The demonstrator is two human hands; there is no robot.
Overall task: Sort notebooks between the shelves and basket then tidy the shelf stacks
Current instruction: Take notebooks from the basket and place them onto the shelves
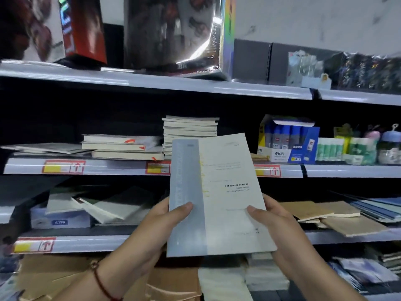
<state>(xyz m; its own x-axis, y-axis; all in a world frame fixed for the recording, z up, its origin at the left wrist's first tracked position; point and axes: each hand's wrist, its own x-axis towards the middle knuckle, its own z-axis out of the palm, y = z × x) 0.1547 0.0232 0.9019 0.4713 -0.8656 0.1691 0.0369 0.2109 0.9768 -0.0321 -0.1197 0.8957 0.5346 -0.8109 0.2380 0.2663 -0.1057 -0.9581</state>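
Both hands hold up a pale notebook [219, 192] with a grey-blue spine band, upright in front of the shelves. My left hand [165, 218] grips its lower left edge, thumb on the cover. My right hand [269, 216] grips its lower right edge the same way. Behind the notebook, on the middle shelf [121, 168], stands a tall stack of white notebooks [189, 131], with a lower, uneven stack [123, 146] to its left. The shelf below carries tumbled pale notebooks [104, 207] on the left and brown-covered notebooks [332, 216] on the right. No basket is in view.
A blue glue box [288, 142] and small bottles [355, 146] stand on the middle shelf at the right. Shiny packaged items [171, 31] fill the top shelf. Cardboard [56, 276] and more notebook stacks [267, 272] lie at the bottom.
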